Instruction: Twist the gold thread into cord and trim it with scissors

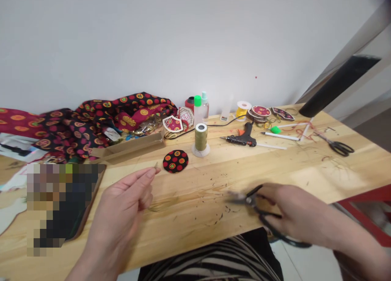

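Note:
My left hand (128, 199) hovers over the wooden table (275, 171), thumb and forefinger pinched on the end of a thin olive thread (156, 165). My right hand (293, 214) grips black scissors (259, 207), blurred by motion, blades pointing left, near the table's front edge. A round patch of black fabric with red and yellow dots (175, 161) lies just beyond my left fingertips. Behind it stands a spool of olive thread (200, 138).
Patterned fabric (91, 122) is piled at the back left beside a cardboard box (131, 148). A black glue gun (242, 137), small bottles (200, 106), a yellow spool (243, 108), decorated discs (261, 111) and a second pair of scissors (337, 145) lie toward the back right.

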Action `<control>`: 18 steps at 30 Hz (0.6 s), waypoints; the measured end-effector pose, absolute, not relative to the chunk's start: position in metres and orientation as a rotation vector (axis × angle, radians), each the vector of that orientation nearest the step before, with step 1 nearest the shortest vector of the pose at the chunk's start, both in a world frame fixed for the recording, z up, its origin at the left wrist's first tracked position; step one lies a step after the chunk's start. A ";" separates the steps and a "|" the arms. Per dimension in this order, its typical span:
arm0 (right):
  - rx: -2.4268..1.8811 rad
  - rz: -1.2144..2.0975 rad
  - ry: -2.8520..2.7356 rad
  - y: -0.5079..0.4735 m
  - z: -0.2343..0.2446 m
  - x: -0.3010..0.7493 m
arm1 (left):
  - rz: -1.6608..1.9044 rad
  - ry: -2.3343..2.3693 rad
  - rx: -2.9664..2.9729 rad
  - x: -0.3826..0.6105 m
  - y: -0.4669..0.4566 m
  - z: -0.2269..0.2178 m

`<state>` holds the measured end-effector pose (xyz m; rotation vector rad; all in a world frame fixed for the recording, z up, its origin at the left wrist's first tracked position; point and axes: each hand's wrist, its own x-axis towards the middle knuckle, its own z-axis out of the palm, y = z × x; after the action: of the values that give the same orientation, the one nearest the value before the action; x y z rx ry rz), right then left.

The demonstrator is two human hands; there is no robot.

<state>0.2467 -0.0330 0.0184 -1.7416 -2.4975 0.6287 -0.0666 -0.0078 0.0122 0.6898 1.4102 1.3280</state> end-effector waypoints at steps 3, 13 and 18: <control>-2.020 0.383 -2.460 -0.019 0.009 0.277 | 1.295 1.409 0.686 -0.063 -0.009 0.011; -2.204 0.048 -2.314 0.003 -0.006 0.307 | 1.177 1.415 0.693 -0.043 -0.013 0.009; -1.611 0.172 -2.321 0.004 -0.006 0.257 | 1.164 1.404 0.691 -0.037 -0.014 0.006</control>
<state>0.2566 0.0038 -0.0057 -1.6109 -2.3205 0.1718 -0.0365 -0.0138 0.0063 0.6905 1.4044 1.1645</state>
